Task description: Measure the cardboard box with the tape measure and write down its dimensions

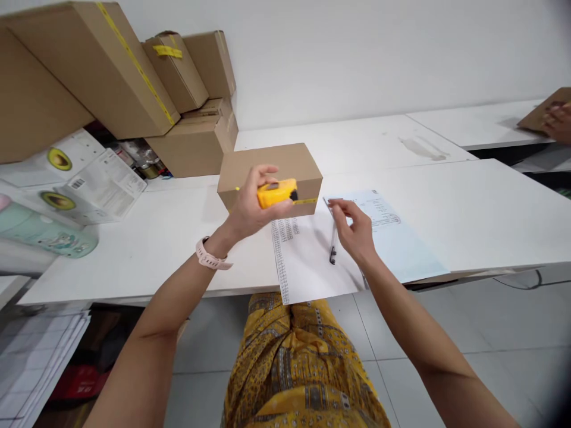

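Note:
My left hand (252,205) grips a yellow tape measure (276,193) held against the front of a small cardboard box (272,166) on the white table (156,244). A short length of yellow tape (307,201) runs out to the right along the box's lower edge. My right hand (352,229) pinches the tape's end near the box's right corner, with its fingers curled. A pen (332,244) lies on printed sheets (303,255) just under that hand.
Large cardboard boxes (111,65) are stacked at the back left, above white product cartons (84,178) and a mint-green bottle (44,229). Another person's hand (557,122) holds a cardboard piece at the far right. A stack of paper (31,356) sits low at the left.

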Tool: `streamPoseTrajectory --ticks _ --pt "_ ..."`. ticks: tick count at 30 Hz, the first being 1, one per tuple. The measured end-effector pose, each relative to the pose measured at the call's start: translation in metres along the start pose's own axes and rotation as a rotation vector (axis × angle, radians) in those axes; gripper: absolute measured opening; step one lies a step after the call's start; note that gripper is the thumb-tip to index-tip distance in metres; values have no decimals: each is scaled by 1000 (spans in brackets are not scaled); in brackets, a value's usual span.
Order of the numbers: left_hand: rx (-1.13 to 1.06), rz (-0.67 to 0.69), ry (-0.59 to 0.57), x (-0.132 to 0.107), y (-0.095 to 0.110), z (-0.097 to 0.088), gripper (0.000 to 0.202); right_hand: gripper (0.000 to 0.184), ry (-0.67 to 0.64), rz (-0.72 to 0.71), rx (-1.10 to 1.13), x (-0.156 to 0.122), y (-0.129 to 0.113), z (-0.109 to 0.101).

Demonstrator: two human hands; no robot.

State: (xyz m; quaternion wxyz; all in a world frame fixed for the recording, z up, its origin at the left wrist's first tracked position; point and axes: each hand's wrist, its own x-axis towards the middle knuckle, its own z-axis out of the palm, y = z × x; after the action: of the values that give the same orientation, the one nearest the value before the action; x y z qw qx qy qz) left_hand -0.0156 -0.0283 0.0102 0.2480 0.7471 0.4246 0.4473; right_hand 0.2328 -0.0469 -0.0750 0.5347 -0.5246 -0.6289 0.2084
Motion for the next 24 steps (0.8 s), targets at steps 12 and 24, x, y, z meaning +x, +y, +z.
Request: streamPoseTrajectory --ticks 12,24 --pt "-139 -125 -108 16 -6 -50 69 51 -322 290 505 75 -63 3" --pt "-173 -541 47 21 -105 -190 46 33 -106 529 284 159 9 29"
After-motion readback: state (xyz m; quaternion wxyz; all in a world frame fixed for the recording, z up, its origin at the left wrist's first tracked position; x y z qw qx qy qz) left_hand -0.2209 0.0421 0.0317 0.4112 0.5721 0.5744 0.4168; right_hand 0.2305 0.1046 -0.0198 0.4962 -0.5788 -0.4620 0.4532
